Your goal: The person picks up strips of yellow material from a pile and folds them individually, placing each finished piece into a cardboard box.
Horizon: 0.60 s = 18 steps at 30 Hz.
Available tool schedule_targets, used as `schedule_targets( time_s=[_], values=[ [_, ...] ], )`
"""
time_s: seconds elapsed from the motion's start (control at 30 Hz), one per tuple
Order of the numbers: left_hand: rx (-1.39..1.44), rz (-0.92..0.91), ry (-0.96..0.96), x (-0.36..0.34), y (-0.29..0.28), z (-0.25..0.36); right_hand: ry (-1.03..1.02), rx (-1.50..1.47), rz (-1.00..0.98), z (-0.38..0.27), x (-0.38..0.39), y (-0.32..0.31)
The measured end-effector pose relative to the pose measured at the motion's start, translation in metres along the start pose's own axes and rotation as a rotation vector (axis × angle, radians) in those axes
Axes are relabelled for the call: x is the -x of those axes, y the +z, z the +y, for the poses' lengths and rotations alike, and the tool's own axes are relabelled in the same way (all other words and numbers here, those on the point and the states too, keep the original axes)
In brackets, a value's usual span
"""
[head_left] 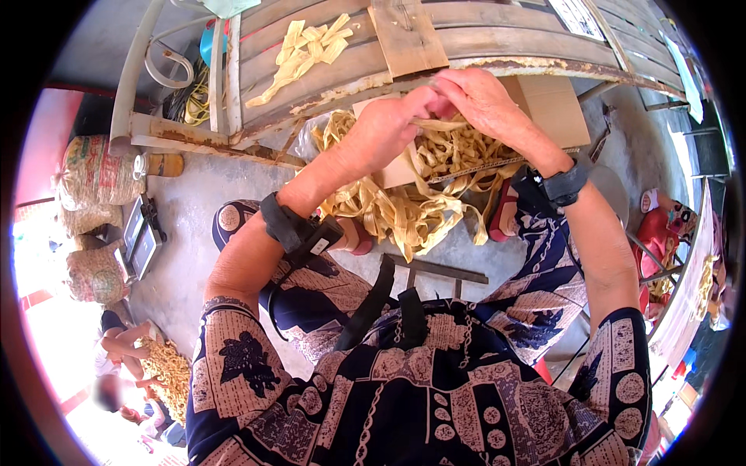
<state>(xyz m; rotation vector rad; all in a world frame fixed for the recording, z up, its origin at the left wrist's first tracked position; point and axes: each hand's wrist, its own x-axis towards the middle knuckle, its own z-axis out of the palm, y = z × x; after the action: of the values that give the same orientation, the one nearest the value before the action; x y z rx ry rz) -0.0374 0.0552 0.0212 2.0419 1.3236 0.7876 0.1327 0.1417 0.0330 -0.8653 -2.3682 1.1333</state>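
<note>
Left hand (pixel 392 128) pinches a flat, papery tan strip (pixel 437 124) above an open cardboard box (pixel 553 113); the right hand (pixel 483 102) bunches against the left, its grip hidden. Knobbly tan twists (pixel 458 151) lie inside; crinkled ribbons (pixel 404 213) spill nearer the knees, before a rusty-edged slatted bench (pixel 311 101).
</note>
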Motion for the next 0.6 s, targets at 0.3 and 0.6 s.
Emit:
schedule_targets(
  time_s=[0.3,0.6],
  values=[
    [0.312,-0.250,-0.215,-0.010,-0.037,-0.011,0.360,0.077,-0.224,-0.004,0.011,-0.001],
    [1.010,-0.186,-0.193,-0.021,-0.050,-0.013,0.106,-0.973,-0.491,-0.065,0.021,-0.023]
  ],
)
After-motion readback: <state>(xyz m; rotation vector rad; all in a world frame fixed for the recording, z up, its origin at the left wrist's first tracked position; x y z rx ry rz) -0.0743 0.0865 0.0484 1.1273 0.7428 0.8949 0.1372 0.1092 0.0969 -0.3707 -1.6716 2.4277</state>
